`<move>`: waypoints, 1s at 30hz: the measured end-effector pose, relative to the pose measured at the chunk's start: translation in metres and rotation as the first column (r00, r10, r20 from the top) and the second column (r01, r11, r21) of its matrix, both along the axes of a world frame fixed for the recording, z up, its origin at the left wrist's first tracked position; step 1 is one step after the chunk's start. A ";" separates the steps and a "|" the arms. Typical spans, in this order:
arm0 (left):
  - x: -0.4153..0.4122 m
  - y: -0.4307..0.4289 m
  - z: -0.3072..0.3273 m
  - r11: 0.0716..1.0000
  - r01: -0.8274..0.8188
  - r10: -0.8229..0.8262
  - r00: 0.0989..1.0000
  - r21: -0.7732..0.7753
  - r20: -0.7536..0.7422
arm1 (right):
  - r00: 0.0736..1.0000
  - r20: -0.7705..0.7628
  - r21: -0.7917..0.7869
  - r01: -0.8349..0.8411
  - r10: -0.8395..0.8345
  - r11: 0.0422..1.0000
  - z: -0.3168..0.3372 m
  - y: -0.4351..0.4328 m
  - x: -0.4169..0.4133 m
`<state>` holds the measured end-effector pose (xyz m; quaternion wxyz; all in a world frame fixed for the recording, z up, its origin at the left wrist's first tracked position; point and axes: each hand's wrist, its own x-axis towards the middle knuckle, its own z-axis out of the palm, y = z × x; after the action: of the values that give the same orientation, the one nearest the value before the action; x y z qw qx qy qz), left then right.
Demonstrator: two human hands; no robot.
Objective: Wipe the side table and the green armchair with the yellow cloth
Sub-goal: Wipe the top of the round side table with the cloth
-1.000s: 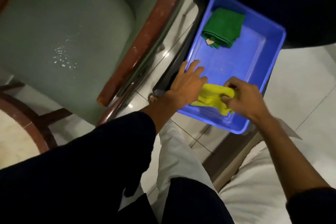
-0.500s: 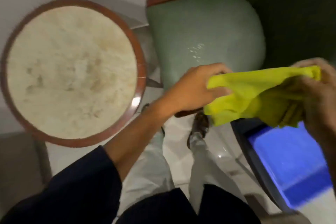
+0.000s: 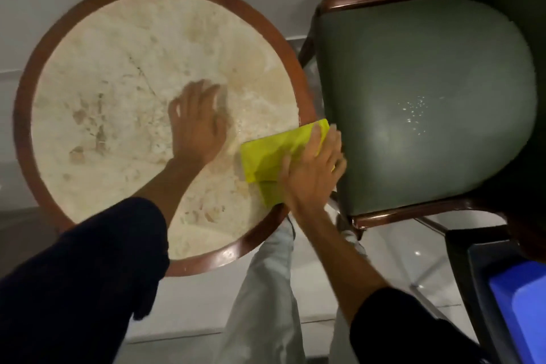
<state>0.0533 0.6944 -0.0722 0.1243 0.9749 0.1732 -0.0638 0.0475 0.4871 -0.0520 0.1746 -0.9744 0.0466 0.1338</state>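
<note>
Right hand [image 3: 310, 174] flat, pressing yellow cloth [image 3: 274, 154] on side table [image 3: 118, 74]; left hand [image 3: 198, 124] spread, blurred, seemingly flat

The folded yellow cloth [image 3: 276, 154] lay flat at the right edge of the round, stained, wood-rimmed side table [image 3: 118, 74], just beside the green armchair [image 3: 428, 91] with white specks on its seat.
</note>
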 end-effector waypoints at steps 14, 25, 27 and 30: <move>-0.032 0.041 -0.080 0.958 -0.129 0.071 0.972 0.257 0.222 | 0.956 0.057 -0.153 -0.276 0.287 0.949 -0.068 0.156 0.181; -0.032 0.041 -0.067 0.900 -0.405 0.374 0.907 0.161 0.192 | 0.594 0.216 -0.058 -0.784 0.775 0.618 -0.077 0.081 0.025; -0.031 0.040 -0.069 0.902 -0.382 0.356 0.922 0.200 0.155 | 0.624 0.184 -0.108 -0.755 0.760 0.646 -0.079 0.039 0.023; -0.033 0.040 -0.075 0.905 -0.379 0.358 0.924 0.193 0.136 | 0.699 0.178 -0.195 -0.665 0.692 0.721 -0.080 0.027 0.054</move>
<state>0.0206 0.7349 -0.1469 0.0357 0.9342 0.3539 0.0276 0.1016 0.5139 -0.1318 0.0603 -0.9397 -0.3297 0.0679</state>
